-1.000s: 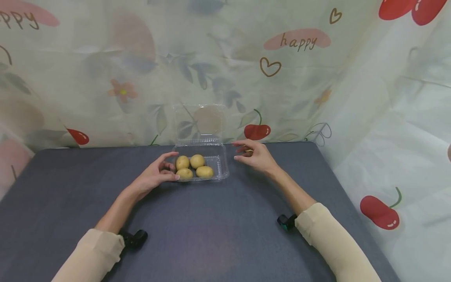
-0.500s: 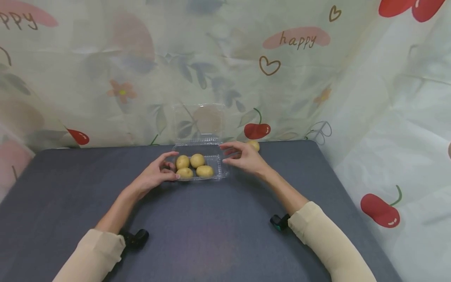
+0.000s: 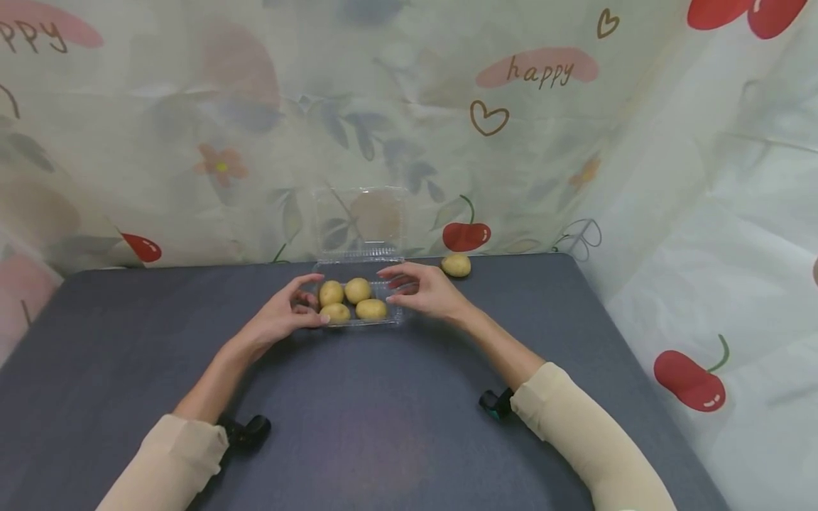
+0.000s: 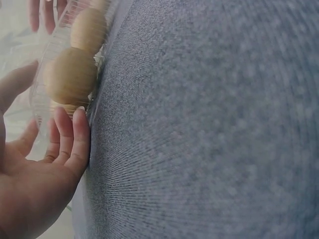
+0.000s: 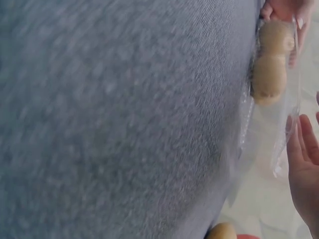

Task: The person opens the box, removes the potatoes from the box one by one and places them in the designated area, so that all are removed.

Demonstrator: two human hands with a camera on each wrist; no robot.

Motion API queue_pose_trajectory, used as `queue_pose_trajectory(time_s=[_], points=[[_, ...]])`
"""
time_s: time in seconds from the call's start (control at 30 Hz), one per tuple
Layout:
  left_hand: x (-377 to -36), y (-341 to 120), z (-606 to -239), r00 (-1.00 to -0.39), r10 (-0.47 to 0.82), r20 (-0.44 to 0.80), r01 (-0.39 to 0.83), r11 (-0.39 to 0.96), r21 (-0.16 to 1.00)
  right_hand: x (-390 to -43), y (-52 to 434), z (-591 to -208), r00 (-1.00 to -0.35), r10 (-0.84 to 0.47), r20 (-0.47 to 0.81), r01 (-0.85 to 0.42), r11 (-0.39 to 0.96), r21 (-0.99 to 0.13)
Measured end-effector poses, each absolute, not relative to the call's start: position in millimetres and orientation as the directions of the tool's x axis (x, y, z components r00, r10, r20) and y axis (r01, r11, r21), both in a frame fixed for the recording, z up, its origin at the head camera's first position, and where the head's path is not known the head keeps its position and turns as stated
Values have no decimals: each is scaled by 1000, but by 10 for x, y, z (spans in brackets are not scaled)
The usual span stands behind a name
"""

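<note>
A clear plastic clamshell container [image 3: 390, 318] stands at the back of the table with several potatoes [image 3: 371, 309] in its base. Its hinged lid [image 3: 361, 220] is raised behind. My left hand [image 3: 281, 316] holds the container's left end, thumb at the near corner and index finger at the far one; in the left wrist view its fingertips [image 4: 79, 117] meet the wall. Over the container's right end is my right hand [image 3: 424, 289], fingers bent loosely with nothing between them. Whether it touches the rim I cannot tell. One more potato [image 3: 456, 265] lies behind it, outside the container.
The dark grey table [image 3: 371, 411] reaches back to a patterned curtain [image 3: 268, 142] directly behind the lid. A white sheet [image 3: 735, 248] hangs along the right side. Each wrist carries a small black camera [image 3: 249, 431].
My right hand has let go of a potato at the back right of the table and moved left to the container's right end. My left hand has kept its place.
</note>
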State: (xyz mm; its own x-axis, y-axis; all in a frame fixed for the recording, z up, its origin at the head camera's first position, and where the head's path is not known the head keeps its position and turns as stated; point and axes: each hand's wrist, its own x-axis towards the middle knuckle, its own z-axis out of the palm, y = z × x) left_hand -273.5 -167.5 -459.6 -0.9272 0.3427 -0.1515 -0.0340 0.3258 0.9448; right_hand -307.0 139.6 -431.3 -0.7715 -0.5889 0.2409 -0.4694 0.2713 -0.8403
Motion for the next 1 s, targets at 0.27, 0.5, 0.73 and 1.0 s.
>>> queue_pose_trajectory(time_s=[0.27, 0.5, 0.73, 1.0], points=[[-2741, -1682, -4590, -932, 332, -148, -35, 325, 945, -3045, 1303, -4265, -760, -623, 187, -450, 296, -843], [-2740, -1682, -4609, -931, 339, -138, -23, 323, 946, -3029, 1201, -4242, -782, -619, 73, -396, 403, -825], [-2739, -1684, -4628, -931, 336, -145, -33, 319, 947, -3029, 1109, -4254, -808, -589, 21, -401, 523, -752], [-2721, -1673, -4622, -928, 344, -145, -32, 314, 949, -3010, 989, -4207, -848, -529, -45, -371, 650, -663]])
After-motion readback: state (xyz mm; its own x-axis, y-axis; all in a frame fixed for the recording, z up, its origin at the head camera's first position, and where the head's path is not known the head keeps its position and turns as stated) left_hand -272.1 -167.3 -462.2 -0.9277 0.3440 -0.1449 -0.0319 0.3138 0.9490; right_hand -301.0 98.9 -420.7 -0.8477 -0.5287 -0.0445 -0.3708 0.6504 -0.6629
